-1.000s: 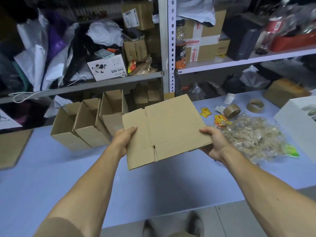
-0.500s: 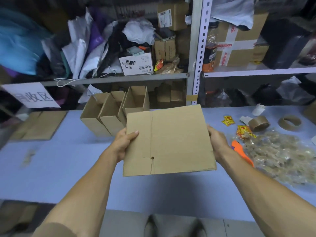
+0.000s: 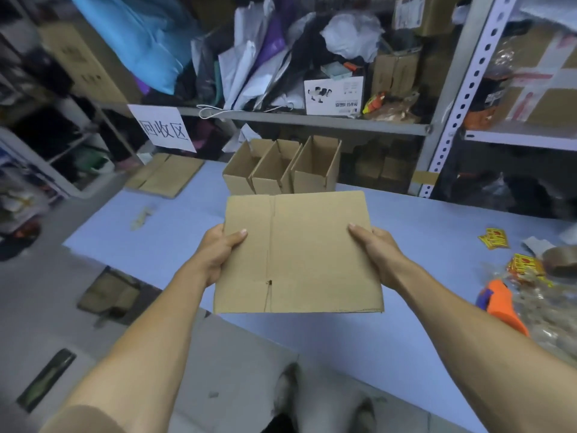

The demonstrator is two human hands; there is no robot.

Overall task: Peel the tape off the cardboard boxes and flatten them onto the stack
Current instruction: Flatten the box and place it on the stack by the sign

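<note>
I hold a flattened brown cardboard box (image 3: 312, 251) level above the blue table (image 3: 175, 245). My left hand (image 3: 218, 251) grips its left edge with the thumb on top. Its right edge is gripped the same way by my right hand (image 3: 374, 253). Three open cardboard boxes (image 3: 281, 170) stand side by side at the back of the table, just beyond the flat one. A stack of flattened cardboard (image 3: 165, 175) lies at the table's far left corner, below a white paper sign (image 3: 162, 128).
Metal shelves (image 3: 312, 121) crammed with bags and boxes run behind the table. On the right lie an orange and blue cutter (image 3: 502, 304), a tape roll (image 3: 560, 260), yellow packets (image 3: 495, 239) and crumpled clear tape. A scrap (image 3: 142, 215) lies on the table's left part.
The view has swung to the left, and the flattened box has gone left with both hands, so the stack and the sign are now in sight. The grip on the box is unchanged.
</note>
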